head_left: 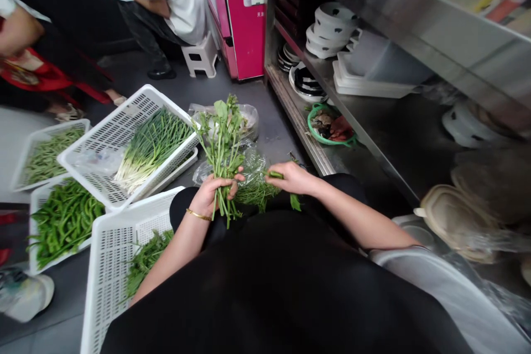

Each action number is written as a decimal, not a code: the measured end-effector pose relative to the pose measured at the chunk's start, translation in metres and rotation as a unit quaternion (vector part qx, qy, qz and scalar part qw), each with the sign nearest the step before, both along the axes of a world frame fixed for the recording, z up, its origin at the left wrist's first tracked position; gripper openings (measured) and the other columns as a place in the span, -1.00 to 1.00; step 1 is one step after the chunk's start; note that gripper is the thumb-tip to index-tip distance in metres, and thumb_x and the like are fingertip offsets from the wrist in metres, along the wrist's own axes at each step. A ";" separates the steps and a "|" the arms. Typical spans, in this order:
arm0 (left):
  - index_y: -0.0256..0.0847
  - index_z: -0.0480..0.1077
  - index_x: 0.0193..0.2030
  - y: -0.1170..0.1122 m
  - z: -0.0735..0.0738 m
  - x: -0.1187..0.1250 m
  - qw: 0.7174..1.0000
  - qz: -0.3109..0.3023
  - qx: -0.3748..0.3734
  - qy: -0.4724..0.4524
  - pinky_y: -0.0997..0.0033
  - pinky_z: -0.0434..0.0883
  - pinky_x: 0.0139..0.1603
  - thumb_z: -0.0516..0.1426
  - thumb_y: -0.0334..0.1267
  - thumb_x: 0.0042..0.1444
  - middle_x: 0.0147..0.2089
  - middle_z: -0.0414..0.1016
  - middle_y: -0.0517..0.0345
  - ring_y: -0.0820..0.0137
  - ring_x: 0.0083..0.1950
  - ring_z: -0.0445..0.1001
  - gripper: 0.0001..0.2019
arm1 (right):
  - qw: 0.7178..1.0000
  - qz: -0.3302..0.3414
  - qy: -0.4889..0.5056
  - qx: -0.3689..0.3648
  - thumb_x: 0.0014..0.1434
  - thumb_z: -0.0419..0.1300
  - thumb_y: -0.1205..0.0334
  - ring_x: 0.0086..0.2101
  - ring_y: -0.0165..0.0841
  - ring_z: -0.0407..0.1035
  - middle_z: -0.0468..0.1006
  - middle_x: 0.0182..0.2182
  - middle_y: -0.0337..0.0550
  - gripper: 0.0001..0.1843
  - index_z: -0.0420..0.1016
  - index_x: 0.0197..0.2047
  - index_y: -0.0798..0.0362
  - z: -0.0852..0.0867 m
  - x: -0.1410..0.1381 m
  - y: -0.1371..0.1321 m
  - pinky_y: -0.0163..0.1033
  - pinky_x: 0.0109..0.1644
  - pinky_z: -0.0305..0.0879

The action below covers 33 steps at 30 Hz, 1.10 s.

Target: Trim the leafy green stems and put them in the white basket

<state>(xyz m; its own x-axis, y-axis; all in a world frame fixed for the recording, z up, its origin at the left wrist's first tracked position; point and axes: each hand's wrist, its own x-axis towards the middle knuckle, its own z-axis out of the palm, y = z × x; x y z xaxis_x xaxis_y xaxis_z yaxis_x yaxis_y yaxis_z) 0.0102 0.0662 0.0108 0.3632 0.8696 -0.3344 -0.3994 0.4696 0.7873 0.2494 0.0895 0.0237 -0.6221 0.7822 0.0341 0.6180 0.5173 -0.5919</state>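
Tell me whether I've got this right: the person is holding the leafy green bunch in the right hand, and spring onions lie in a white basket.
Not quite: the head view shows the leafy green bunch in the left hand, not the right hand. And yes, spring onions lie in a white basket.

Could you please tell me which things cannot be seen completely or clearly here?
All in the head view:
Green piece in the right hand: partly covered by that hand; full shape unclear.
Leafy stems in the left hand: partly covered by its grip.
Greens in the nearest white basket: partly hidden by the left forearm.
Seated person: head cut off by the top edge.
Pink cabinet: smallest print too small to read.
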 end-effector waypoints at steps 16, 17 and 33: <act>-0.38 0.42 -0.14 -0.021 -0.011 -0.005 0.994 -0.071 -0.062 0.051 0.56 0.19 -0.69 0.25 -0.27 -0.07 -0.40 0.54 -0.10 0.54 -0.67 0.30 -0.67 | 0.954 -0.008 -0.192 0.229 0.11 0.06 0.35 -0.31 -0.35 0.32 0.47 -0.29 -0.08 -0.62 0.39 0.02 0.08 0.025 0.021 0.014 -0.30 -0.38 0.02; -0.38 0.43 -0.19 -0.021 -0.011 -0.004 0.994 -0.062 -0.073 0.055 0.59 0.17 -0.70 0.26 -0.26 -0.06 -0.43 0.53 -0.07 0.57 -0.67 0.27 -0.70 | 0.955 -0.015 -0.192 0.227 0.11 0.06 0.35 -0.31 -0.35 0.32 0.47 -0.29 -0.08 -0.62 0.40 0.02 0.08 0.025 0.023 0.011 -0.30 -0.38 0.03; -0.35 0.39 -0.41 -0.030 0.000 0.005 0.995 0.095 -0.019 0.020 0.65 0.08 -0.67 0.31 -0.31 -0.14 -0.64 0.18 0.34 0.67 -0.65 0.07 -0.79 | 0.954 -0.147 0.128 0.227 0.16 0.12 0.22 -0.28 -0.38 0.44 0.56 -0.25 -0.10 -0.76 0.47 -0.12 0.08 0.026 0.035 0.006 -0.32 -0.19 0.31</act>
